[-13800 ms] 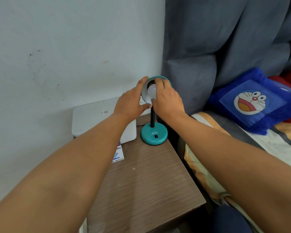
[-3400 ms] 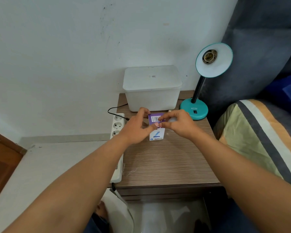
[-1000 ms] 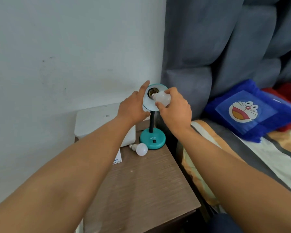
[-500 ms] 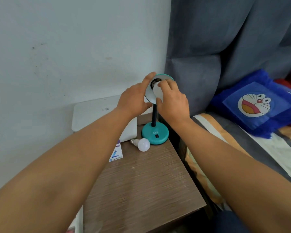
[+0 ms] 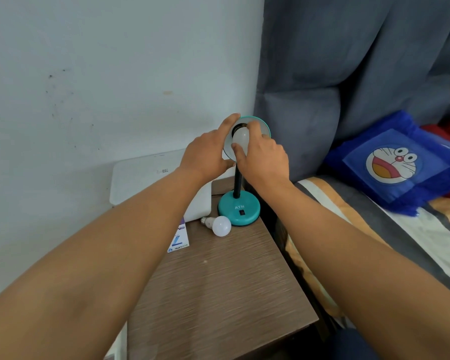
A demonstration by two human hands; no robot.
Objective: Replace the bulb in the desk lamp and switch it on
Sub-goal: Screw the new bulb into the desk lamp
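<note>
A teal desk lamp stands at the back of the wooden bedside table, its round base (image 5: 239, 212) carrying a black switch (image 5: 242, 212). The shade (image 5: 263, 127) faces me. My right hand (image 5: 262, 157) is closed around a white bulb (image 5: 240, 136) that sits in the shade's socket. My left hand (image 5: 207, 154) grips the shade's left rim, thumb under it and index finger over the top. A second white bulb (image 5: 220, 225) lies on its side on the table, just left of the base.
A white lidded box (image 5: 151, 175) stands against the wall left of the lamp. The bulb's carton (image 5: 179, 239) lies flat in front of it. The wooden table (image 5: 218, 294) ends at a bed with a blue cartoon cushion (image 5: 395, 165) on the right.
A second ago my right hand held the bulb just in front of the shade. It has since moved the bulb into the socket. My left hand has stayed on the shade.
</note>
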